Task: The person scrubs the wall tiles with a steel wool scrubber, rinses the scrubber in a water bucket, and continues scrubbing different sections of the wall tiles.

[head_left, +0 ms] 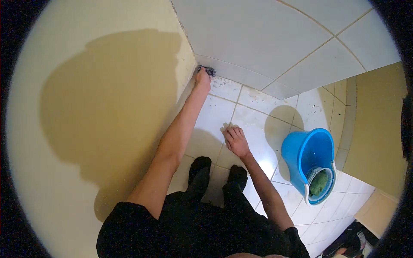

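Here's the left hand [203,77] at full stretch, arm straight along the yellow wall [107,107], and it's gripping a dark grey scourer [209,70]. That scourer is right down in the corner, where the yellow wall meets the white tiled wall [266,38], low by the edge of the floor [215,109]. Over to the right hand [235,139]: palm down, fingers loosely bent and a little spread, nothing seen in its grasp, low over the tiles just ahead of the feet; whether the fingertips touch down, I can't tell. Two dark socks [199,165] sit side by side below, the right hand just in front of the right one. Out to the right stands the blue bucket [294,150], white handle [306,194] hanging at its near side, a pale strainer [329,177] set inside and something green [318,184] within that. Grime marks the floor along the white wall, dark specks [314,106] lie beyond the bucket, and a big shadow [116,81] spreads across the yellow wall.
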